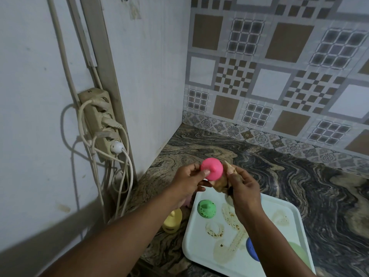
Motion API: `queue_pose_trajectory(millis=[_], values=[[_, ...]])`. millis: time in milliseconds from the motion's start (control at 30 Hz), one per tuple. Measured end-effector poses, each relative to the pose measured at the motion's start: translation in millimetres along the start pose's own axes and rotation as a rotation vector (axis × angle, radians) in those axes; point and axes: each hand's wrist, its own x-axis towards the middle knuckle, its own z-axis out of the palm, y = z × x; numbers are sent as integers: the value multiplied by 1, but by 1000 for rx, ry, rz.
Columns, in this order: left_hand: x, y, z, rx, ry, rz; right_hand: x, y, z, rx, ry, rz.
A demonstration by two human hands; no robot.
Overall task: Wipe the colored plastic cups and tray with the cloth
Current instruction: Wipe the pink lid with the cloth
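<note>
Forearms point(119, 232) nearest, raised over tray point(279, 202). Pinches pink cup point(211, 168) bottom-up in left grip point(187, 176), likely steadying it for wiping. Clamps bunched cloth point(220, 181) in right grip point(243, 186), pressed against cup's side. Leaves green cup point(206, 208) on tray below both grips.

Pink cup point(211, 169), white stained tray point(199, 248), swirled counter point(299, 186)

Half hidden behind the right forearm point(257, 232): blue cup point(252, 251). Blurred, partly covered beside it: pale green cup point(298, 254) (cannot tell its shape). Cut off at the bottom edge: tray point(199, 256). Mostly unseen between pink cup point(212, 169) and right hand point(242, 188): cloth point(220, 182).
</note>
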Motion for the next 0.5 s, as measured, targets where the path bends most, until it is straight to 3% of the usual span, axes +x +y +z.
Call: queue_pose_trajectory(millis=[100, 300, 400, 500], values=[[6, 0, -10, -40, -9, 28, 1, -6, -5, -125, 69, -168], [11, 4, -16, 87, -166, 87, 10, -4, 5, -794, -205, -760], [11, 3, -21, 162, -185, 129, 15, -6, -1, -829, -288, -772], [11, -3, -29, 151, -109, 122, 20, -5, -18, -916, -296, -626]])
